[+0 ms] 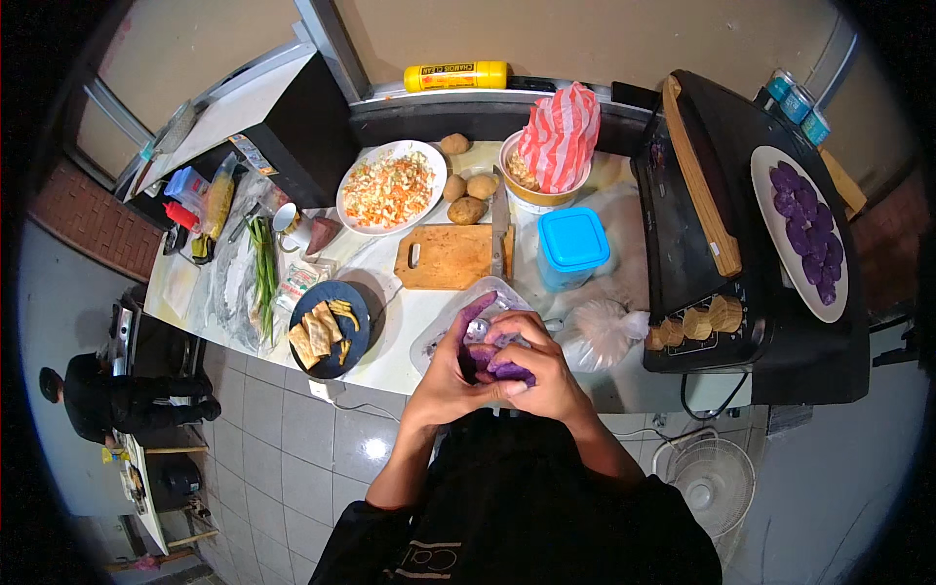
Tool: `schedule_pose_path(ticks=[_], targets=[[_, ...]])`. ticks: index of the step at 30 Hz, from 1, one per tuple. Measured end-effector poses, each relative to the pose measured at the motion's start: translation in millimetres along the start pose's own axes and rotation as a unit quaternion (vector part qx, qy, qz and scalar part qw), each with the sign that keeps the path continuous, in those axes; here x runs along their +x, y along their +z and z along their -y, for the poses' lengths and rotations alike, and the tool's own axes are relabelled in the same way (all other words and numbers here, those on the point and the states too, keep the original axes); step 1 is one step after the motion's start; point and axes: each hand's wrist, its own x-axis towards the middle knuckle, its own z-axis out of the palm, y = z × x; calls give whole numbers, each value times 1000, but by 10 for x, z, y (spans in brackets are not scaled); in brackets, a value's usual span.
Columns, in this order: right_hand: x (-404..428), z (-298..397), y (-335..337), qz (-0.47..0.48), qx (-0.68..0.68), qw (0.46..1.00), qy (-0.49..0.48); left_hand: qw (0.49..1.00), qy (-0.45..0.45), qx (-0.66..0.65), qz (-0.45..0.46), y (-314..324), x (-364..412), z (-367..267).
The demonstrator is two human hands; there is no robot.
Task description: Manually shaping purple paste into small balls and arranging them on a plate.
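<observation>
My left hand (439, 380) and my right hand (548, 369) are cupped together around a lump of purple mash (512, 371). Purple smears coat the fingers, most heavily on the left. Directly beneath is a clear plastic tub (426, 342), largely hidden by my hands. A metal spoon (553, 324) appears to rest in it, its handle over the right rim. Far to the right, an oval white plate (763, 183) carries several flattened purple patties (804, 227) on top of a black oven (746, 329).
Behind the tub lie a wooden cutting board (446, 256), a knife (500, 227) and several potatoes (468, 210). A blue-lidded container (574, 240) and knotted plastic bag (596, 333) flank it rightward. Leftward sits a dark plate (352, 357) of rolls. Another person (95, 398) stands far left.
</observation>
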Motion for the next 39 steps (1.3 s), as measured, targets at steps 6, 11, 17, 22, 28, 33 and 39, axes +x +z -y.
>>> schedule_pose_path(ticks=[6, 11, 17, 22, 28, 33, 39], targets=[[97, 122, -58, -6, -2, 1000, 27, 999, -2, 33, -20, -18, 18, 29], [14, 14, -20, 3, -12, 1000, 5, 1000, -17, -17, 18, -14, 24, -20], [96, 174, -13, -7, -1, 999, 38, 1000, -11, 11, -23, 4, 3, -13], [37, 73, -6, 3, 0, 1000, 15, 1000, 13, 20, 9, 14, -13, 28], [65, 174, 37, -21, -11, 999, 39, 1000, 7, 29, -5, 22, -12, -31], [25, 77, 15, 15, -11, 1000, 10, 999, 25, 33, 0, 19, -31, 10], [78, 198, 11, -28, -13, 998, 49, 999, 23, 44, -22, 2, -23, 26]])
